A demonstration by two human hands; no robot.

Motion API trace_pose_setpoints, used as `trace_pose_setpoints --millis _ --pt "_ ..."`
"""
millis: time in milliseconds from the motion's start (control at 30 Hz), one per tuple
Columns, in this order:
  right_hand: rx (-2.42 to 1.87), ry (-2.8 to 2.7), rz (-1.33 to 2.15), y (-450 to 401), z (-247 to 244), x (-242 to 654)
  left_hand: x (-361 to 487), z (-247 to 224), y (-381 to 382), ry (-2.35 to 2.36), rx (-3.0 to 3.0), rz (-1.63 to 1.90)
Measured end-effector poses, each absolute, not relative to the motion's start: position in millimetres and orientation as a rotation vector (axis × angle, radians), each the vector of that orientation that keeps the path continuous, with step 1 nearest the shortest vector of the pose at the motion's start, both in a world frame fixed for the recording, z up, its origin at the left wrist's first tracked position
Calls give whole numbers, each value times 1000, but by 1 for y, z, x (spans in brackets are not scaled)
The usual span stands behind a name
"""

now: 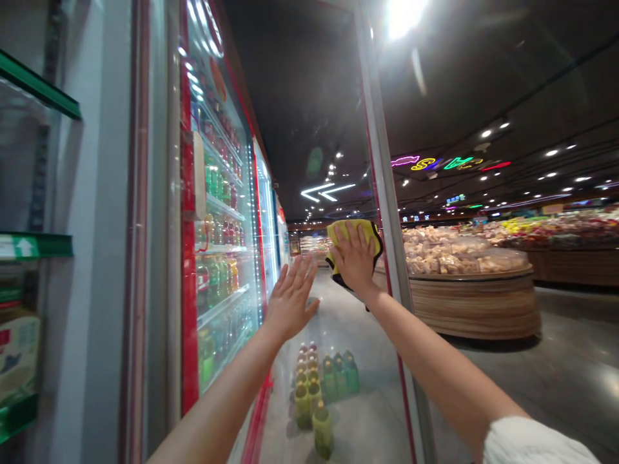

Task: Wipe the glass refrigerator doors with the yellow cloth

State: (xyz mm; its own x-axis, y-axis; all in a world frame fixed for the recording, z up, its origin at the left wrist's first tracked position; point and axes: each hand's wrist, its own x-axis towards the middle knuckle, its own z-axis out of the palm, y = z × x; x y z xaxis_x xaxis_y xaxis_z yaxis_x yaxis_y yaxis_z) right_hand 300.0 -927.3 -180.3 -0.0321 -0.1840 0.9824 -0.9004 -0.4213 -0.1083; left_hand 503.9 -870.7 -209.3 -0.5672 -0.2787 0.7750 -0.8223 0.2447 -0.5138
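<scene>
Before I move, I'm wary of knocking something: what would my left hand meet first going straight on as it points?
Your left hand would most likely meet the glass door first; it may already be touching, as depth is unclear.

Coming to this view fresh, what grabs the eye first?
Probably the bright yellow cloth under the right hand, spread against the glass door at center, with the open left hand beside it. Next, the lit, red-framed drinks fridge on the left. Then the colorful neon sign, upper right, above heaped goods.
</scene>
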Motion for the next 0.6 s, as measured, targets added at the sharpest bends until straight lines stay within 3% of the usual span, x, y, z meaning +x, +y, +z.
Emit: trace_pose_setpoints --millis 200,433,600 --pt "1867 -797 1258 -917 -211 294 543 -235 -844 -1773 1079 1294" --pt "1640 -1035 1628 -924 -149 328 573 -249 -829 -1694 1190 1245" --pt "1965 -665 1194 -900 -201 344 581 -260 -827 -1678 1250 1225"
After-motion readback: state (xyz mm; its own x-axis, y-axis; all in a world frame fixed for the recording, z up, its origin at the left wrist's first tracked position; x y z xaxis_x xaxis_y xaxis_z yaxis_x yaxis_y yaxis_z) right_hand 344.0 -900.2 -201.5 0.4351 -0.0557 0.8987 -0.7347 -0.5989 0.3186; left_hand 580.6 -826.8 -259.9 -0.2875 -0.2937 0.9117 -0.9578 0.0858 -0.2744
